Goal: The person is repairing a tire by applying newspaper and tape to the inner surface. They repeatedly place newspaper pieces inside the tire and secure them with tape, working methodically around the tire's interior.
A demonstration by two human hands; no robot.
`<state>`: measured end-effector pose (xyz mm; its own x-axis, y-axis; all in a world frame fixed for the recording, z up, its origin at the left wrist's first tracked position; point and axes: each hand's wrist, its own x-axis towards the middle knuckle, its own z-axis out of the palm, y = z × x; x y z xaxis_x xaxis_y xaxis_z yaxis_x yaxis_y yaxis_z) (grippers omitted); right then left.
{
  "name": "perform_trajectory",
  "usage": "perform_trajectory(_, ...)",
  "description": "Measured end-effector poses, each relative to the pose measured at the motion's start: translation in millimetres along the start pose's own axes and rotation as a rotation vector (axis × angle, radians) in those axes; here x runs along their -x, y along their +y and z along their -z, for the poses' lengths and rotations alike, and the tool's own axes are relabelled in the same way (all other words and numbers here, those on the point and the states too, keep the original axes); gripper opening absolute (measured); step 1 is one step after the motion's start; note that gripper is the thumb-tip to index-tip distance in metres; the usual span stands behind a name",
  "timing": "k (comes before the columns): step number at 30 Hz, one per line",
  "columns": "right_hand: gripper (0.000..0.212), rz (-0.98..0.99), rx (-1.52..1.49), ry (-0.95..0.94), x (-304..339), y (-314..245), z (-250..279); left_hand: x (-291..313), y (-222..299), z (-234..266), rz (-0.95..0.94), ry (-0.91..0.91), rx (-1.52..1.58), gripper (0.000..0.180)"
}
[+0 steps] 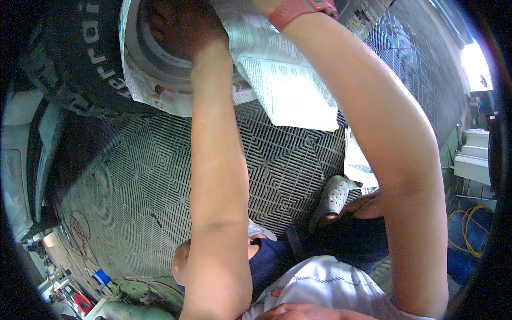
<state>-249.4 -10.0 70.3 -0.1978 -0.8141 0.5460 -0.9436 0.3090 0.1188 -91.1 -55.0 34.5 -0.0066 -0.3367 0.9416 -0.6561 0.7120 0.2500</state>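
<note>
Up at the top, a black tyre (101,64) with raised pale lettering surrounds a grey wheel rim (154,61). Newspaper sheets (165,101) line the edge between rim and tyre. My left hand (186,29) lies against the rim in deep shade, its fingers too dark to read. A folded newspaper flap (298,96) hangs down between my forearms. My right hand (261,5) is mostly cut off by the upper edge, near the paper's upper part; its fingers are out of sight. A red-strapped watch (298,12) circles that wrist.
Grey slatted floor tiles (154,160) spread beneath the wheel. More paper (357,160) lies by a pale perforated clog (335,194). A yellow hose (469,229) and white steps (473,154) are at the right. Cables (80,234), tools and a green cylinder (136,310) occupy the lower left.
</note>
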Motion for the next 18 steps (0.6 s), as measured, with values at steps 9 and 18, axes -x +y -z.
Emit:
perform_trajectory(9,0.035,-0.072,-0.566,0.339,8,-31,150,-5,-28,20,-0.058,-0.029,-0.061,0.044)
perform_trajectory(18,0.034,-0.139,-0.537,0.427,-7,-36,117,-9,-33,21,-0.086,-0.046,-0.081,0.043)
